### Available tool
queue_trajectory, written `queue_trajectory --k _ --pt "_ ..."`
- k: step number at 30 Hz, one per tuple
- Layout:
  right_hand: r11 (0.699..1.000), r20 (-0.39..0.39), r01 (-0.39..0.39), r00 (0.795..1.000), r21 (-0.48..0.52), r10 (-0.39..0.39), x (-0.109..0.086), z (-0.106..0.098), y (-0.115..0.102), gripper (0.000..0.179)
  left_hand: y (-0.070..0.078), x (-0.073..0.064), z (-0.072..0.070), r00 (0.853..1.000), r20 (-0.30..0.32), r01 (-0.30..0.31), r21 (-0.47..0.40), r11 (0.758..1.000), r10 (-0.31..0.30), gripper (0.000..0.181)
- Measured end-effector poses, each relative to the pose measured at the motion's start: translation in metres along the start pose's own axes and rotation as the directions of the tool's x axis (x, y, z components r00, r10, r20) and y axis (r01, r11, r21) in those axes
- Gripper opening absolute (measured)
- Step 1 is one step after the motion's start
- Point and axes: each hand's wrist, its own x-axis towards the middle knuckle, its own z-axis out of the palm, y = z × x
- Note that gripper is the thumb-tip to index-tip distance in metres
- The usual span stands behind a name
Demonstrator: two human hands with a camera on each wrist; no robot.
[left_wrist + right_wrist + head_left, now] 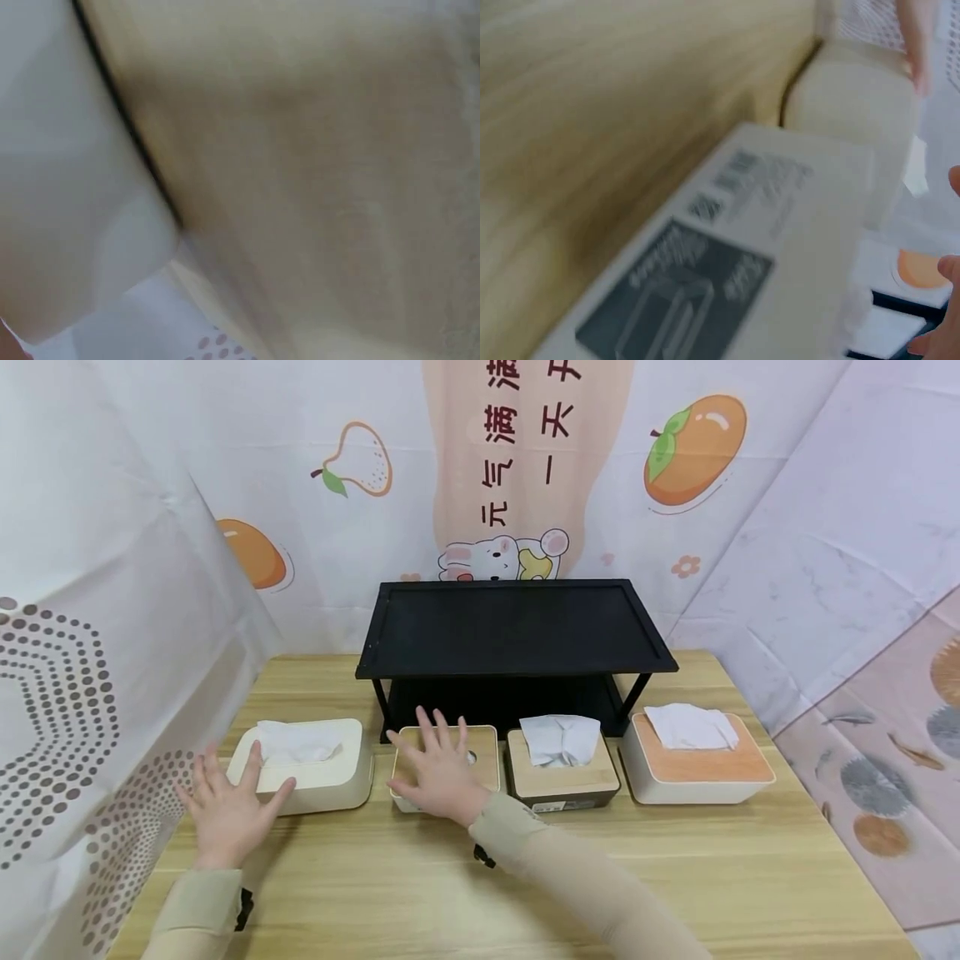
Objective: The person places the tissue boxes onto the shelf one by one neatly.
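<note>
My left hand, fingers spread, is at the near left corner of a cream tissue box with a white tissue sticking out. That box's pale side fills the left of the left wrist view. Over a tissue box with a wooden lid my right hand stretches its fingers wide; contact cannot be made out. The lid's opening is partly hidden by the hand. In the right wrist view this box's white wall carries a printed label, and a few fingertips show at the right edge.
Right of these stand a dark tissue box with a wooden lid and a white tissue box with an orange-brown lid, each with a tissue out. Behind the row is a black two-tier rack on the wooden table. Printed cloth hangs around.
</note>
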Motion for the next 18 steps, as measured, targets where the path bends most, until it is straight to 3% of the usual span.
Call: queue_trajectory --k 11,18 --pt "0.990 0.053 0.074 0.996 -0.121 -0.068 0.022 0.029 -0.032 0.069 0.000 0.001 0.005 0.998 0.055 0.040 -0.026 0.999 -0.038 0.092" --pt "0.988 0.093 0.062 0.994 -0.145 -0.048 0.030 0.035 -0.044 0.072 -0.001 -0.001 0.007 0.999 0.014 0.036 -0.076 0.996 -0.035 0.095"
